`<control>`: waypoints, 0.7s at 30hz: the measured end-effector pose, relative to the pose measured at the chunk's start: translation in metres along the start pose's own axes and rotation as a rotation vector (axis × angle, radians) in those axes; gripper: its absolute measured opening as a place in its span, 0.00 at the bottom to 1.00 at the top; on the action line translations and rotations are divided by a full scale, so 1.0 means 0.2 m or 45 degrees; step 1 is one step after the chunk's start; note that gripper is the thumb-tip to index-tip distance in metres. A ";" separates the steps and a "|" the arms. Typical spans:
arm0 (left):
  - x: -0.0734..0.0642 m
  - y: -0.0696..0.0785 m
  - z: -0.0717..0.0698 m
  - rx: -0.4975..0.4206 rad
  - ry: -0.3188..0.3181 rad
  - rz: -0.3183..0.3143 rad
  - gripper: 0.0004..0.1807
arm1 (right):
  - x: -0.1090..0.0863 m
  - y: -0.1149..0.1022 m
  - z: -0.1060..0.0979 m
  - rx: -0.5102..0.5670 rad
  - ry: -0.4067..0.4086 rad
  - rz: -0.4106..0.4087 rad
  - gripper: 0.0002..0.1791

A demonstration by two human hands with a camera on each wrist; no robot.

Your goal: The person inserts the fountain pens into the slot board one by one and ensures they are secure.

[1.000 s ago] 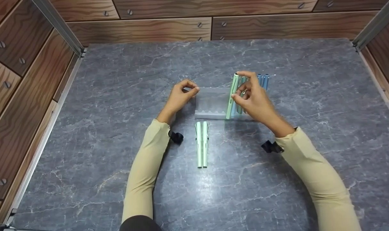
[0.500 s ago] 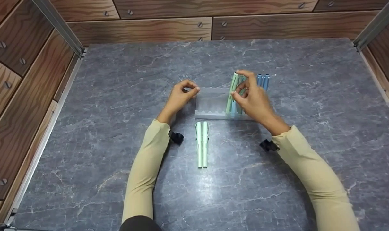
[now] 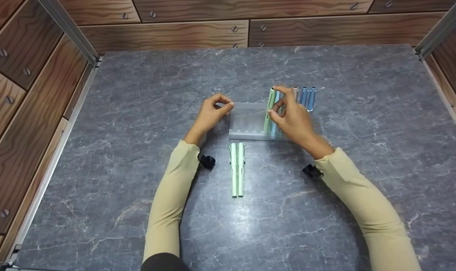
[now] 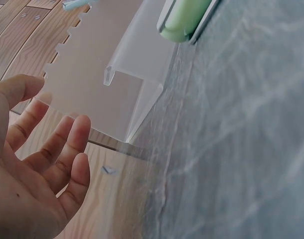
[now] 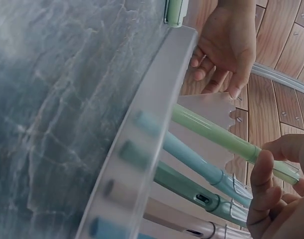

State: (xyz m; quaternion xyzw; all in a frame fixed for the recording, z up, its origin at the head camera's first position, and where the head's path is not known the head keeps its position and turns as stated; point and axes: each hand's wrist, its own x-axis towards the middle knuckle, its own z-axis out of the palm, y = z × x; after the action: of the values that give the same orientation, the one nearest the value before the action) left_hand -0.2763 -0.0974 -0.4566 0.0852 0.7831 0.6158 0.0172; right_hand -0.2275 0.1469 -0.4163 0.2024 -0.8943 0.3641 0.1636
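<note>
A clear pen stand point(image 3: 247, 119) with a notched top edge and a front lip leans in the middle of the table. My left hand point(image 3: 213, 113) pinches its upper left corner between thumb and forefinger. With thumb and fingers, my right hand point(image 3: 294, 118) holds a light green pen point(image 5: 217, 133) near its upper end. That pen slants along the stand, its lower end at the front lip. Beside it, a light blue pen point(image 5: 194, 158), a dark green pen point(image 5: 192, 191) and a brownish pen point(image 5: 177, 216) rest in the stand, partly hidden by my right hand in the head view.
Blue pens point(image 3: 308, 98) fill the stand's right end. Two pale green pens point(image 3: 237, 169) lie side by side on the grey marbled table point(image 3: 137, 169) in front of the stand. Wood-patterned panels point(image 3: 167, 35) border the table at the back and sides.
My right hand has moved slightly left with the light green pen, whose lower end has settled at the stand's lip. More of the blue and brownish pens shows now. My left hand stays put.
</note>
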 end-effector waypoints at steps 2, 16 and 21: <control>0.00 0.00 0.00 -0.003 0.001 -0.006 0.09 | 0.00 0.00 0.00 -0.008 -0.015 0.018 0.28; 0.00 -0.01 0.00 0.031 -0.001 0.006 0.09 | 0.01 0.00 0.01 -0.055 -0.053 0.082 0.30; 0.00 -0.01 0.00 0.031 -0.002 0.004 0.09 | 0.01 0.00 0.02 -0.060 -0.060 0.103 0.31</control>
State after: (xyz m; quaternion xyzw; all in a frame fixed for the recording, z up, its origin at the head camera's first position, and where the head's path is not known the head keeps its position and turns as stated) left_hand -0.2769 -0.0986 -0.4584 0.0872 0.7903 0.6062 0.0158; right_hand -0.2304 0.1428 -0.4175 0.1707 -0.9136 0.3445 0.1325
